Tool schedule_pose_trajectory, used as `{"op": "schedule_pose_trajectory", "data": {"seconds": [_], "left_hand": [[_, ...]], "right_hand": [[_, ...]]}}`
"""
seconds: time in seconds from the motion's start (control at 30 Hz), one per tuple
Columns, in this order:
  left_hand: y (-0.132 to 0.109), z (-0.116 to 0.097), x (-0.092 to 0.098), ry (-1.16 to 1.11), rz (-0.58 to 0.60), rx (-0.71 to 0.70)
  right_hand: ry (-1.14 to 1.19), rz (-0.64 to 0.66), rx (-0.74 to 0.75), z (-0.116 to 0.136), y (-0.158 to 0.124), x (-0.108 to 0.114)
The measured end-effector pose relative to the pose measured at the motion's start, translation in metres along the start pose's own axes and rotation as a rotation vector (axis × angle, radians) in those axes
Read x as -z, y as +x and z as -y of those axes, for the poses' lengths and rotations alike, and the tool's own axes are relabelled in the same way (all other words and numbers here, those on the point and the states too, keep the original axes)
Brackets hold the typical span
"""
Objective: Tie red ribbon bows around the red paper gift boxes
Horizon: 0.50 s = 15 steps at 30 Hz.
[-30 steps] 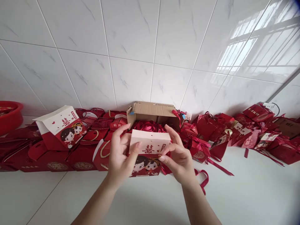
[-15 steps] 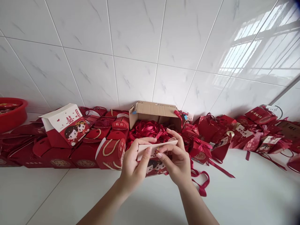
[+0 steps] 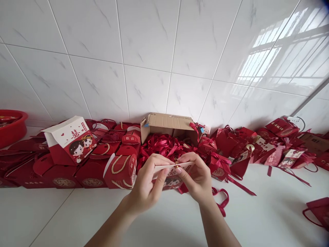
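Observation:
A small red-and-white gift box, printed with a cartoon couple, is held upright between my two hands in the middle of the view. My left hand grips its left side, fingers behind the top edge and thumb on the front. My right hand holds the right side, its thumb pressed by a tiny gold-coloured piece at the top edge. What exactly that piece is cannot be made out. The box's lower part is partly covered by my hands. Red ribbons lie heaped just behind it.
An opened cardboard carton stands against the tiled wall. Rows of red gift boxes fill the left, with a similar couple-printed box on top. A red basin is far left. More red boxes and bags spread right; another red bag sits nearer.
My right fingers have shifted behind the box's top edge, with the thumb now at the gold piece. The box tilts flatter. The view has moved slightly, showing a red bag at lower right.

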<state>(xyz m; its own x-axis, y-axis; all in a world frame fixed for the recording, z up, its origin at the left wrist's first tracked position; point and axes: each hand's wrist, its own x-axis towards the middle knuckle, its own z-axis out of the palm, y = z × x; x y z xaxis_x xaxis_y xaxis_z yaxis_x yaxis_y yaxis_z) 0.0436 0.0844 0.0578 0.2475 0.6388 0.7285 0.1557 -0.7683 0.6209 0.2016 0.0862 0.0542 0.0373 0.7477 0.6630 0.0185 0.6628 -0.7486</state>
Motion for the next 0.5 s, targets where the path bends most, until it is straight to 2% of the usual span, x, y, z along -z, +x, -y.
{"op": "schedule_pose_trajectory", "data": {"seconds": [0.07, 0.13, 0.2, 0.33, 0.4, 0.5], "left_hand": [[0.001, 0.002, -0.004, 0.209, -0.048, -0.02], [0.001, 0.005, -0.011, 0.482, -0.16, -0.04], [-0.001, 0.009, -0.019, 0.641, -0.25, -0.045], [-0.004, 0.018, -0.024, 0.5, -0.303, 0.06], [-0.002, 0.02, -0.017, 0.437, -0.291, 0.077], [0.005, 0.018, 0.003, 0.435, -0.29, 0.111]], "right_hand": [[-0.011, -0.019, -0.023, -0.001, 0.001, -0.001], [-0.006, -0.084, -0.036, -0.002, 0.0, -0.005], [-0.01, -0.108, -0.052, -0.005, -0.002, -0.011], [-0.061, -0.107, -0.034, -0.011, -0.009, -0.023], [-0.065, -0.126, -0.009, -0.011, -0.01, -0.025], [-0.094, -0.178, 0.024, -0.009, -0.007, -0.02]]}}
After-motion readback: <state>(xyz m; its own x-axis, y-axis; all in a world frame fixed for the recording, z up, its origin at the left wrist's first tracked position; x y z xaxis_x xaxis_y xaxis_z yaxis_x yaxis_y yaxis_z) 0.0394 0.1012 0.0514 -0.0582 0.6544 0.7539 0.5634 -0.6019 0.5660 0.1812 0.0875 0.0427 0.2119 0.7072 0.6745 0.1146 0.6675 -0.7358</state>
